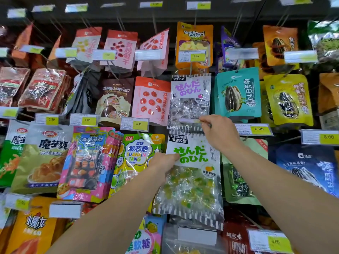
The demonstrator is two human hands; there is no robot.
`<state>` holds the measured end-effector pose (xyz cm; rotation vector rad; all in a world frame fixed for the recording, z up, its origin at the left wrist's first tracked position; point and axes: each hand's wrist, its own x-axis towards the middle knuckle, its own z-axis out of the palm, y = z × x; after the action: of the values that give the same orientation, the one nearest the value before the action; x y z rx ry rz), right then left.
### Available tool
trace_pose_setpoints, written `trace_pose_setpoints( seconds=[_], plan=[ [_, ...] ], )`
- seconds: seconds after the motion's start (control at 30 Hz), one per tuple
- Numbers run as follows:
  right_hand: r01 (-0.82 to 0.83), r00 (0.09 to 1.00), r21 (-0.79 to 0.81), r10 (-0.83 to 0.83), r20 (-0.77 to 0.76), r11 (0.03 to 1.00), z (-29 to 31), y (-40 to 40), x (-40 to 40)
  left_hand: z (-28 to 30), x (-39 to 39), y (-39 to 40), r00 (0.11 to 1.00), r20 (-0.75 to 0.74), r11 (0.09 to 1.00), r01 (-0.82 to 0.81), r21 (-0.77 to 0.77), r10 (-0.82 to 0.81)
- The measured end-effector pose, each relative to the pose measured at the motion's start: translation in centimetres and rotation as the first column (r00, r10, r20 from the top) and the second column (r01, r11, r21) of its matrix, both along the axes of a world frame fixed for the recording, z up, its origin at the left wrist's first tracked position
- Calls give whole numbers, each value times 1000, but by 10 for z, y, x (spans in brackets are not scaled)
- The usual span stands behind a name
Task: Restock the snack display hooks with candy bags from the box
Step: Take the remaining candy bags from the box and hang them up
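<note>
Gripping the green candy bag (190, 173) at its nine o'clock edge, the left hand (164, 161) steadies it; right hand (219, 132) fingers pinch the price tag (190, 121) at twelve o'clock.

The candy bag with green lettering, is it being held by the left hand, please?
Yes, the left hand grips the left edge of the candy bag with green lettering.

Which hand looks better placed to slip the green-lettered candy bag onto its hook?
The right hand. It is already up at the top edge of the candy bag, fingers by the price tag holder. The left hand grips the bag lower, at its side, steadying it.
</note>
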<state>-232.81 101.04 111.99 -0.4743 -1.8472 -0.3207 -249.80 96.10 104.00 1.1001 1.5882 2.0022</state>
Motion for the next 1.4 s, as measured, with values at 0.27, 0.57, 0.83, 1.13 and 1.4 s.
trace_pose_setpoints(
  seconds=[0.27,0.57,0.83,1.13,1.4],
  plan=[
    [-9,999,-29,8,-37,1000,6,4,-2,-19,-1,-10,998,-56,996,41,78,-37],
    [-30,999,-34,29,-27,999,6,8,-4,10,4,2,1000,13,996,9,93,-10],
    [-5,1000,-30,4,-17,1000,6,9,-2,13,-5,6,999,31,998,-17,65,15],
    [-23,1000,-21,23,-13,1000,3,8,-2,10,-3,12,998,-5,997,-61,54,61],
    [26,1000,-15,-26,7,1000,-29,8,-7,-6,0,4,747,-437,856,-504,118,500]
  ],
)
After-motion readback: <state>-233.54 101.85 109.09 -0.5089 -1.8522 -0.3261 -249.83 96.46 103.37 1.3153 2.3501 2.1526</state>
